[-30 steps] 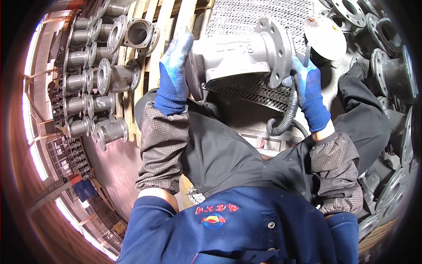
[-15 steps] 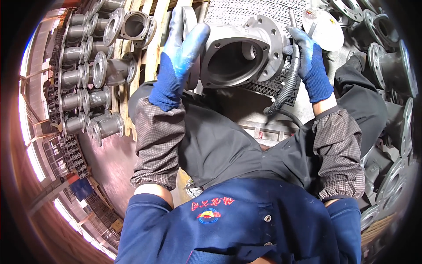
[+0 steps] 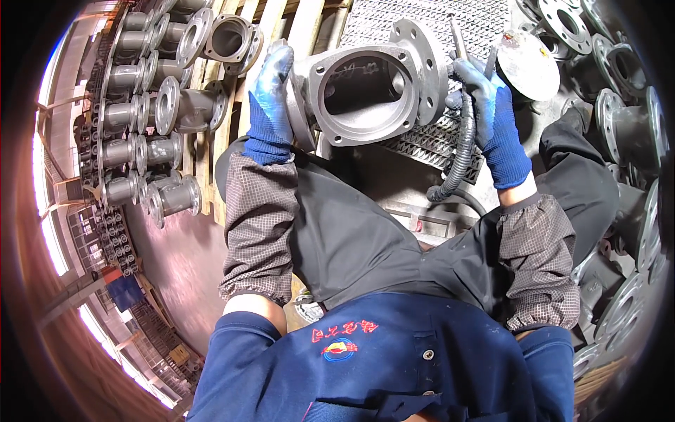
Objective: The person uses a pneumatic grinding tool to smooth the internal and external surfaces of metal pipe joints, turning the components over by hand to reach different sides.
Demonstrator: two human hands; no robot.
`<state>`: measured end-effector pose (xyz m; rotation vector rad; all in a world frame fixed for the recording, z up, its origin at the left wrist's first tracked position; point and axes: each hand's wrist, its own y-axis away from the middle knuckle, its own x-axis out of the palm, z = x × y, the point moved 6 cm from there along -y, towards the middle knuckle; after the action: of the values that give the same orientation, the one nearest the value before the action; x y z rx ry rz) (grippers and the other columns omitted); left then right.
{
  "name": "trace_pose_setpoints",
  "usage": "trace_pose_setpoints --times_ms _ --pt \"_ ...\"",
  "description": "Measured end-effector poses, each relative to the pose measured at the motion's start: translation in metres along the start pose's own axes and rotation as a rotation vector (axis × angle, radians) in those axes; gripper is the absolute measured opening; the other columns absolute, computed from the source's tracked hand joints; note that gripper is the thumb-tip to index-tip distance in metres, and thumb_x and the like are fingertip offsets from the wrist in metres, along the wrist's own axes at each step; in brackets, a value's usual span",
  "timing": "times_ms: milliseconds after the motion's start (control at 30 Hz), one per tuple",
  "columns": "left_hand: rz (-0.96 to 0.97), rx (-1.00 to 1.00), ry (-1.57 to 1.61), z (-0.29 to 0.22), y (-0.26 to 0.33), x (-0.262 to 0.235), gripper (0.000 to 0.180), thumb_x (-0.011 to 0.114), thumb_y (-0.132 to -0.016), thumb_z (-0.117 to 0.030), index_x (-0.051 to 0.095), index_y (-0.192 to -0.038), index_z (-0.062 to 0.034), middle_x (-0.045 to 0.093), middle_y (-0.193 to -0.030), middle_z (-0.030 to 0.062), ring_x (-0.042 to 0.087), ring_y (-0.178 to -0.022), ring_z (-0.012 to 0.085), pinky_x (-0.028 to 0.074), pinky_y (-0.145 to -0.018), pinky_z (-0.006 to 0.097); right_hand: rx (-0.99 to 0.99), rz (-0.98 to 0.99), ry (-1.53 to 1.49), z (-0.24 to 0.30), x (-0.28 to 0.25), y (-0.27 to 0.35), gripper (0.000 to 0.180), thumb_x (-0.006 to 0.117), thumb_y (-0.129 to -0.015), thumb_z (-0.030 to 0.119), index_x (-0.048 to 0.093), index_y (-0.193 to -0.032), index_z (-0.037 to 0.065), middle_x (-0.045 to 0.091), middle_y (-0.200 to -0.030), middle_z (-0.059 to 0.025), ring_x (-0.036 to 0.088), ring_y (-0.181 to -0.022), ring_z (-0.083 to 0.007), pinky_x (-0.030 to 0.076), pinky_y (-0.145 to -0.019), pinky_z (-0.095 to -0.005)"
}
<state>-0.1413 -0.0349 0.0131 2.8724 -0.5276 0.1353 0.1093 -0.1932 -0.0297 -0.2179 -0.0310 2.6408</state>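
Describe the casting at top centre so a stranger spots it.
Find the metal grating near the top. Overlapping its left part is a grey casting, flanged at both ends, its wide opening facing the viewer. Unlike the castings at either side, it alone sits between the gloved left hand and right hand.

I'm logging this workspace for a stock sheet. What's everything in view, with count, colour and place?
Held pipe fitting: one, grey, top centre
Slim tool: at least one, grey, at the right hand
Ribbed hose: one, dark grey, below that hand
Mesh grating: at least one, silvery, beyond the held fitting
Round disc: one, whitish, upper right
Left-side fittings: over ten, grey, upper left
Right-side fittings: several, grey, right edge
Pallet: one visible, pale wood, upper left
Floor: one, pinkish-grey, left
Trousers: one pair, black, centre
Shirt: one, navy, bottom
Sleeve covers: two, dark checked, forearms
Gloved hands: two, blue, beside the held fitting
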Motion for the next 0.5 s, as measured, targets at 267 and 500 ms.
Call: trace_pose_setpoints --times_ms 267,500 --pt "-0.020 -0.091 0.069 0.008 -0.001 0.004 0.043 0.058 -0.085 -0.037 0.054 -0.113 -0.0046 0.060 -0.103 0.0111 0.060 -0.093 0.0229 0.051 -0.082 0.036 0.313 -0.152 -0.312 0.038 -0.013 0.036 0.044 0.053 -0.091 0.018 0.045 -0.131 0.001 0.065 -0.086 -0.0089 0.050 -0.052 -0.0062 0.041 -0.049 -0.0178" --pt "0.009 -0.081 -0.040 0.011 -0.014 0.002 0.040 0.050 -0.090 -0.036 0.055 -0.113 -0.0038 0.061 -0.105 0.0116 0.062 -0.093 0.0220 0.051 -0.083 0.035 0.581 0.030 -0.462 0.033 0.010 0.106 0.047 0.052 -0.091 0.018 0.042 -0.131 -0.006 0.066 -0.079 -0.0112 0.050 -0.048 -0.0081 0.042 -0.047 -0.0202"
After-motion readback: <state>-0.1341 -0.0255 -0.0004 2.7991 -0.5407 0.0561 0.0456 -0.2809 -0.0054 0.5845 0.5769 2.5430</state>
